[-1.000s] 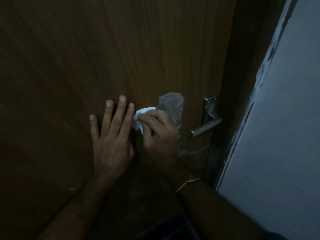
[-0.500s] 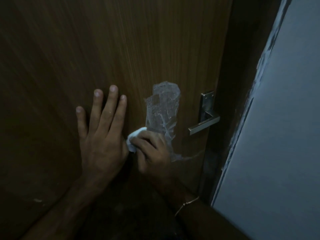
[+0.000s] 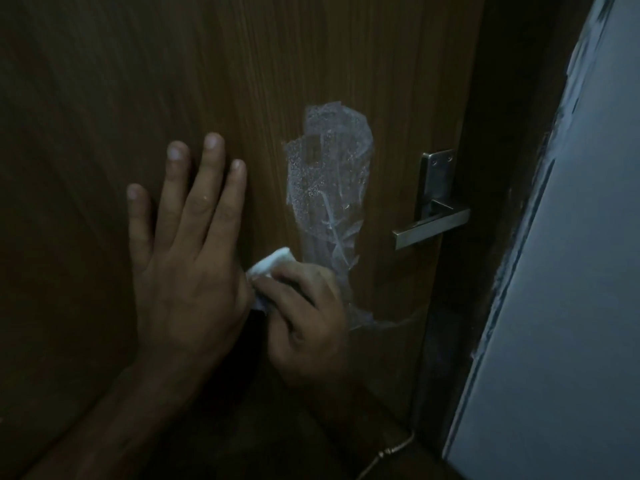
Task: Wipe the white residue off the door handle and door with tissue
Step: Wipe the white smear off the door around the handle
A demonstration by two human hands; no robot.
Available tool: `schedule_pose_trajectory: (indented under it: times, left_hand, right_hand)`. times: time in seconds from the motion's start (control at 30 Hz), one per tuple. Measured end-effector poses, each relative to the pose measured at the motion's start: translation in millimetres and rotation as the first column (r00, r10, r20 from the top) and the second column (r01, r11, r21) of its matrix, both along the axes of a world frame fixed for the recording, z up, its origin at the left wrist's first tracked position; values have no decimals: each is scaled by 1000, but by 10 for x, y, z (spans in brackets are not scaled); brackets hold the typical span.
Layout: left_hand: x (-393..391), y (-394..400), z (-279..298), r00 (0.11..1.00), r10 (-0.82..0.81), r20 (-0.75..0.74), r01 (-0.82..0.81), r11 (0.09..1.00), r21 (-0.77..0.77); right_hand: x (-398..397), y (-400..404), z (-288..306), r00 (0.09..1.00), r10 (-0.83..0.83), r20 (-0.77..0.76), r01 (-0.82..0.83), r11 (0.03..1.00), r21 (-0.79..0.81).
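Observation:
A brown wooden door (image 3: 311, 57) fills most of the dim view. A smeared patch of white residue (image 3: 329, 174) runs down it, left of the metal lever door handle (image 3: 433, 223). My right hand (image 3: 308, 317) grips a wad of white tissue (image 3: 272, 263) and presses it to the door at the lower left end of the residue. My left hand (image 3: 187, 244) lies flat on the door with straight fingers, just left of the tissue. A thin streak of residue trails right from below my right hand.
The dark door frame (image 3: 491, 202) stands right of the handle, and a pale grey wall (image 3: 571, 271) takes up the right side. A thin bracelet (image 3: 391, 448) circles my right wrist.
My right hand has slid the tissue down from the upper part of the residue to its lower end, uncovering the smear. My left hand has stayed flat on the door.

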State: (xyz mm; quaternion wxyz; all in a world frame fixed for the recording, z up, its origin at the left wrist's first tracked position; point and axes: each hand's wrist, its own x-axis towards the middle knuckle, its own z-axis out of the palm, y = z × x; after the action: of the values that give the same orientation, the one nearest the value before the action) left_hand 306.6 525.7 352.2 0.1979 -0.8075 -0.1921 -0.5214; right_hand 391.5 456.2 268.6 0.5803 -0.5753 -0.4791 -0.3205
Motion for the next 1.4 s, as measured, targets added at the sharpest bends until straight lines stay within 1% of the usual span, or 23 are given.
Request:
schedule_pose_trajectory:
  times: [0.1,0.2,0.3,0.37,0.43,0.5,0.6,0.67,0.7,0.77,0.8,0.83,0.9,0.97,1.03,1.1,1.13,1.17,1.23,1.27,1.33,1.37,1.4]
  left_hand:
    - [4,-1,-27,1000,22,-7,-22,1000,0]
    - [7,7,-57,1000,2,-9,-2,1000,7]
    - [-23,23,-144,999,27,-44,-27,1000,-5]
    - [-26,-3,-198,999,25,-44,-26,1000,-6]
    - [-10,-27,-240,999,20,-40,-22,999,-47]
    - [-2,-38,-290,999,24,-45,-27,997,-71]
    - [-7,-18,-391,999,10,-35,-12,999,-48]
    - [-11,-2,-449,999,31,-38,-33,998,-50]
    - [0,-14,-467,999,32,-33,-34,998,-53]
    - [29,-43,-485,1000,25,-14,-26,998,-55]
    - [39,-57,-496,1000,15,0,-14,997,-81]
    - [41,-64,-505,1000,10,-3,-10,995,-103]
    - [35,-62,-525,1000,2,-17,-4,995,-102]
    - [21,-43,-563,1000,14,-12,-15,996,-84]
    - [26,-50,-567,1000,26,-11,-27,997,-75]
    - [39,-60,-570,999,37,-10,-37,997,-65]
    - [47,-58,-573,999,37,-12,-38,997,-68]
    - [48,-54,-576,999,38,-12,-39,997,-72]
    - [40,-49,-581,999,31,-17,-33,996,-82]
    - [36,-49,-583,999,29,-23,-30,996,-85]
    - [28,-49,-572,999,25,-27,-28,996,-85]
    - [27,-51,-571,999,25,-29,-27,996,-84]
    - [27,-54,-574,999,28,-32,-31,996,-88]
  right_hand:
    - [26,100,164,1000,21,-8,-21,998,59]
    - [-8,64,-76,1000,16,18,-16,1000,-10]
    - [-85,-92,-374,1000,9,26,-6,995,-101]
    - [-64,-57,-307,1000,10,17,-9,996,-89]
    - [-28,28,-150,1000,16,-8,-16,999,-42]
    - [-2,63,-163,1000,20,5,-20,999,-25]
    - [-43,-80,-518,1000,-26,-7,25,991,-132]
    - [-63,-151,-661,998,-59,-14,56,982,-181]
    - [-46,-136,-649,998,-65,-13,62,982,-177]
    - [6,-56,-513,998,-58,-23,55,992,-117]
    - [26,-26,-453,999,-43,-31,40,995,-90]
    - [32,-19,-432,999,-27,-30,24,996,-91]
    - [-2,-102,-549,1000,-5,-26,0,984,-181]
    - [-22,-236,-742,995,-1,-99,-29,954,-300]
    - [9,-287,-829,972,-81,-221,3,944,-331]
    - [14,-232,-751,934,-145,-327,58,963,-263]
    - [-22,-199,-688,929,-145,-340,69,972,-226]
    - [-68,-181,-642,939,-123,-320,59,978,-202]
    - [-69,-204,-654,970,-56,-236,6,978,-207]
    - [-21,-238,-681,967,-54,-250,-1,977,-214]
    - [66,-284,-698,901,-107,-420,33,983,-180]
    - [77,-290,-708,867,-130,-480,59,985,-160]
    - [59,-286,-720,864,-140,-484,67,984,-166]
